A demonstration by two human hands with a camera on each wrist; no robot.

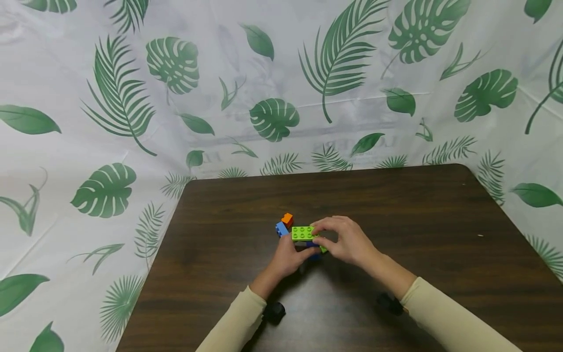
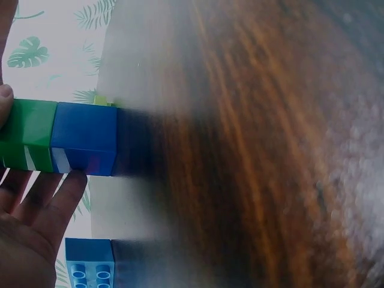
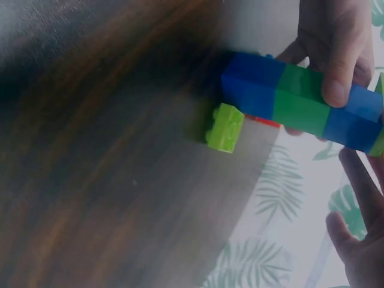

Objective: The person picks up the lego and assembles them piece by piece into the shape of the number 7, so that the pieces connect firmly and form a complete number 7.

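Observation:
Blue and green toy building bricks stand in an upright stack, its lower green brick (image 3: 300, 96) between two blue ones. On top lies a lime green brick (image 1: 301, 233), studs up. My left hand (image 1: 285, 256) grips the stack from the left, thumb across its near side. The right hand (image 1: 347, 239) pinches the right end of the lime green top brick between thumb and fingers. Seen from the left wrist, the bottom blue brick (image 2: 85, 139) rests on the table with left fingertips beside it. Right fingertips run out of the right wrist view.
Left of the stack lie a light blue brick (image 1: 281, 229) and an orange brick (image 1: 287, 219). A small lime brick (image 3: 225, 128) sits close to the stack's base, a red brick (image 3: 267, 122) partly hidden behind. The dark wooden table (image 1: 396, 205) meets a leaf-patterned sheet (image 1: 228, 122).

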